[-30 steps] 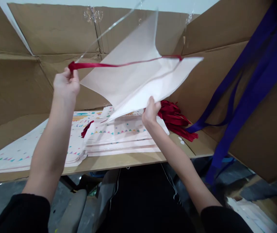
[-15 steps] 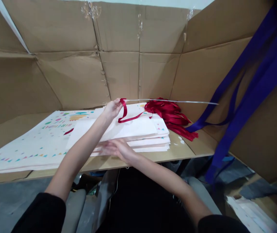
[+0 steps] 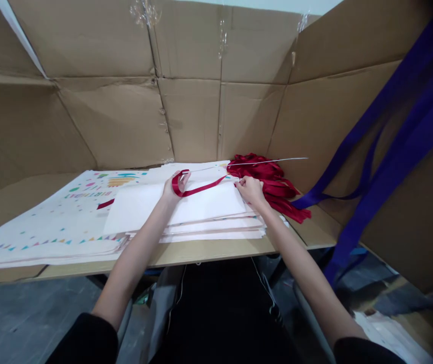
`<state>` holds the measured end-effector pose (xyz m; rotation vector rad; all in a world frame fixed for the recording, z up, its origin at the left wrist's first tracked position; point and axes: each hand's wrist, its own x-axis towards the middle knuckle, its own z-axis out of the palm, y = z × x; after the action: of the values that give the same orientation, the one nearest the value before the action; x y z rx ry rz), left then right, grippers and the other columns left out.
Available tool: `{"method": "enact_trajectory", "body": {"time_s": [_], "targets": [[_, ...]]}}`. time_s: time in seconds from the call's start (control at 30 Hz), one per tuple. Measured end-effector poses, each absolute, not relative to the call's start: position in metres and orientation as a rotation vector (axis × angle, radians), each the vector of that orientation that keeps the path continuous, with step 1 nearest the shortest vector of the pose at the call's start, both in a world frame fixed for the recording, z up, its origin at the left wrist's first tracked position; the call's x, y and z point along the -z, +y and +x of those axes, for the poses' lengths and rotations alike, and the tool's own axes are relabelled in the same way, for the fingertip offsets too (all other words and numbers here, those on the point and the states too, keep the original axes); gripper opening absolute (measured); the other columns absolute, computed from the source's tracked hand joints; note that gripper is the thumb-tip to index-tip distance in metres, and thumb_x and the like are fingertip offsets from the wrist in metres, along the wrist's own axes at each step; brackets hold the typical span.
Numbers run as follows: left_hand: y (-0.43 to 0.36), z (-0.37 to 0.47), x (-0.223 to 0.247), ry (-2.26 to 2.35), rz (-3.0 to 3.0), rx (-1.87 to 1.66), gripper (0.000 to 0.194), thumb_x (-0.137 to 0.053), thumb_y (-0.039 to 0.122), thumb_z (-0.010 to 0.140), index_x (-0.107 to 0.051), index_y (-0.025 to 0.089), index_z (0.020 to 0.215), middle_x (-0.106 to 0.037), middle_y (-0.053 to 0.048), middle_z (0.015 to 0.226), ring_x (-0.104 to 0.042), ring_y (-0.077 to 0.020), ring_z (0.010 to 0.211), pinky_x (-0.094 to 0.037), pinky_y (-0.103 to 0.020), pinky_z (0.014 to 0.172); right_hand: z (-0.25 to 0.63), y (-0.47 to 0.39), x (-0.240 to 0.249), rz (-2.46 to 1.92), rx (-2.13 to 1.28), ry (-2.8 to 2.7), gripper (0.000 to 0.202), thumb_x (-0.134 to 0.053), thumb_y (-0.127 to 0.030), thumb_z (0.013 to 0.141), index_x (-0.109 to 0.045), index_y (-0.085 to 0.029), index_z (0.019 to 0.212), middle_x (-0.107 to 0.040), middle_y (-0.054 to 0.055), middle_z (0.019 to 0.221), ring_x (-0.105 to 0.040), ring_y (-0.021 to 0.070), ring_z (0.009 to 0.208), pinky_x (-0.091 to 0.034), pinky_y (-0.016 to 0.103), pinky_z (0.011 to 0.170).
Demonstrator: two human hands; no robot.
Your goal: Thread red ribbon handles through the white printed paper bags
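Note:
My left hand (image 3: 172,188) is closed around a thin whitish rod (image 3: 292,159) and a loop of red ribbon (image 3: 201,189). The rod points to the right, above the folded white sheet (image 3: 144,202). From the loop, the ribbon runs right across the sheet's far edge. My right hand (image 3: 251,190) pinches at the sheet's right corner, where a bit of red shows at its fingertips. A short ribbon tail (image 3: 105,204) sticks out at the sheet's left side. Several printed white sheets (image 3: 216,235) lie stacked underneath.
A heap of red ribbons (image 3: 261,169) lies behind my right hand. Wide blue ribbons (image 3: 368,177) hang at the right. Printed birthday sheets (image 3: 64,222) spread over the left of the table (image 3: 201,259). Cardboard walls (image 3: 125,121) enclose the back and sides.
My right hand has moved from the stack's front edge to the sheet's right corner and now pinches there. My left hand has come slightly lower and nearer, and the rod has shifted left.

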<state>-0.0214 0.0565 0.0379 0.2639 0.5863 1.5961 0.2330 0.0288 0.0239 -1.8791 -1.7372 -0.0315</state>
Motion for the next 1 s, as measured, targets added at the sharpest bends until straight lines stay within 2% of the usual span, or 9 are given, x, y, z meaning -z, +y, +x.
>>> {"method": "enact_trajectory", "body": {"time_s": [0.17, 0.37, 0.5, 0.57, 0.7, 0.8, 0.93, 1.0], "targets": [[0.056, -0.021, -0.040, 0.585, 0.198, -1.629, 0.028, -0.034, -0.001, 0.085, -0.055, 0.018, 0.082, -0.058, 0.002, 0.056, -0.066, -0.0122, 0.062, -0.053, -0.028, 0.088, 0.237, 0.033, -0.022, -1.888, 0.113, -1.741, 0.023, -0.047, -0.027, 0.086, -0.066, -0.016, 0.081, -0.071, 0.012, 0.086, -0.063, 0.0242, 0.086, -0.035, 0.031, 0.074], [0.055, -0.021, -0.044, 0.605, 0.202, -1.637, 0.030, -0.032, -0.003, 0.084, -0.054, 0.017, 0.081, -0.058, 0.003, 0.057, -0.063, -0.0106, 0.059, -0.053, -0.029, 0.087, 0.249, 0.027, -0.018, -1.851, 0.127, -1.675, 0.024, -0.048, -0.033, 0.088, -0.065, -0.017, 0.082, -0.070, 0.011, 0.081, -0.062, 0.0230, 0.077, -0.035, 0.030, 0.069], [0.055, -0.020, -0.041, 0.611, 0.239, -1.629, 0.026, -0.037, -0.001, 0.084, -0.054, 0.017, 0.076, -0.059, 0.002, 0.060, -0.064, -0.0110, 0.062, -0.054, -0.027, 0.084, 0.242, 0.009, -0.007, -1.763, 0.228, -1.578, 0.028, -0.053, -0.042, 0.087, -0.062, -0.016, 0.082, -0.067, 0.010, 0.081, -0.061, 0.0242, 0.079, -0.038, 0.032, 0.075], [0.056, -0.020, -0.040, 0.629, 0.244, -1.640, 0.024, -0.040, 0.000, 0.084, -0.054, 0.018, 0.075, -0.059, 0.002, 0.061, -0.065, -0.0114, 0.062, -0.053, -0.027, 0.084, 0.234, -0.003, 0.004, -1.647, 0.267, -1.647, 0.027, -0.054, -0.041, 0.087, -0.062, -0.016, 0.081, -0.067, 0.012, 0.084, -0.061, 0.0249, 0.083, -0.040, 0.034, 0.079], [0.058, -0.021, -0.040, 0.634, 0.235, -1.634, 0.024, -0.041, 0.000, 0.084, -0.055, 0.018, 0.077, -0.059, 0.002, 0.061, -0.065, -0.0120, 0.062, -0.053, -0.029, 0.086, 0.216, -0.027, 0.031, -1.326, 0.319, -1.874, 0.026, -0.050, -0.030, 0.089, -0.065, -0.013, 0.103, -0.066, 0.016, 0.111, -0.058, 0.0261, 0.106, -0.041, 0.038, 0.091], [0.058, -0.018, -0.039, 0.625, 0.233, -1.629, 0.024, -0.042, 0.000, 0.084, -0.055, 0.018, 0.077, -0.060, 0.001, 0.064, -0.066, -0.0118, 0.067, -0.053, -0.026, 0.087, 0.203, -0.041, 0.043, -1.258, 0.352, -1.952, 0.032, -0.047, -0.024, 0.090, -0.063, -0.012, 0.114, -0.065, 0.017, 0.117, -0.056, 0.0272, 0.114, -0.038, 0.042, 0.097], [0.058, 0.000, -0.038, 0.592, 0.350, -1.601, 0.020, -0.048, 0.002, 0.086, -0.054, 0.017, 0.074, -0.064, -0.001, 0.072, -0.066, -0.0115, 0.072, -0.052, -0.025, 0.089, 0.191, -0.060, 0.041, -1.100, 0.295, -2.094, 0.032, -0.047, -0.020, 0.086, -0.065, -0.013, 0.112, -0.065, 0.015, 0.119, -0.057, 0.0264, 0.113, -0.039, 0.045, 0.099], [0.058, 0.014, -0.038, 0.538, 0.424, -1.588, 0.022, -0.047, -0.001, 0.085, -0.054, 0.016, 0.072, -0.061, 0.000, 0.069, -0.065, -0.0098, 0.069, -0.051, -0.027, 0.092, 0.190, -0.070, 0.035, -0.993, 0.197, -2.140, 0.028, -0.045, -0.016, 0.084, -0.068, -0.017, 0.101, -0.070, 0.011, 0.109, -0.062, 0.0231, 0.103, -0.044, 0.041, 0.093]]}}
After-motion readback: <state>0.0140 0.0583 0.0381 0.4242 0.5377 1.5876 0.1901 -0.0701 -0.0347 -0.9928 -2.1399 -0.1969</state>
